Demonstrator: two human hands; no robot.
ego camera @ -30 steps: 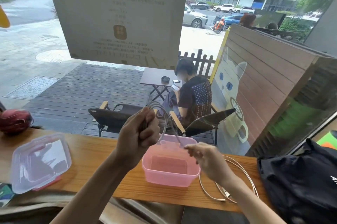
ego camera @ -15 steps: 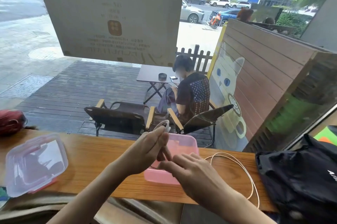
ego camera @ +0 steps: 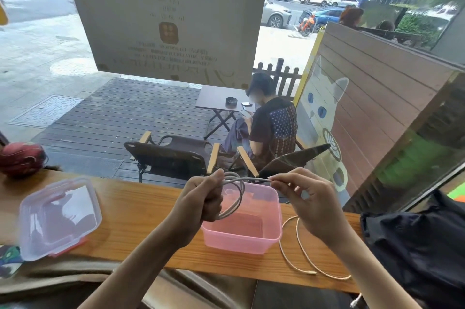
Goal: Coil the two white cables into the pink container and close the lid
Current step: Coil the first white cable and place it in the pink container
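Observation:
The open pink container [ego camera: 266, 240] sits on the wooden counter [ego camera: 141, 208], nothing visible inside it. Just above its left rim my left hand [ego camera: 201, 203] grips a coiled white cable [ego camera: 236, 198]. My right hand [ego camera: 309, 203] pinches the free end of that same cable above the container's far right corner, so a short stretch runs taut between my hands. The second white cable [ego camera: 302, 255] lies loose on the counter right of the container, one end hanging over the front edge. The clear lid [ego camera: 57, 215] with pink clips rests on the counter far to the left.
A black bag [ego camera: 417, 245] fills the counter's right end, close to the loose cable. A dark red round object [ego camera: 21, 159] sits at the far left by the window. Glass runs directly behind the counter; outside, a person sits at a small table.
My hands were close together over the container half a second ago; now the right hand has drawn away to the right, pulling the cable's end out straight from the coil in my left hand.

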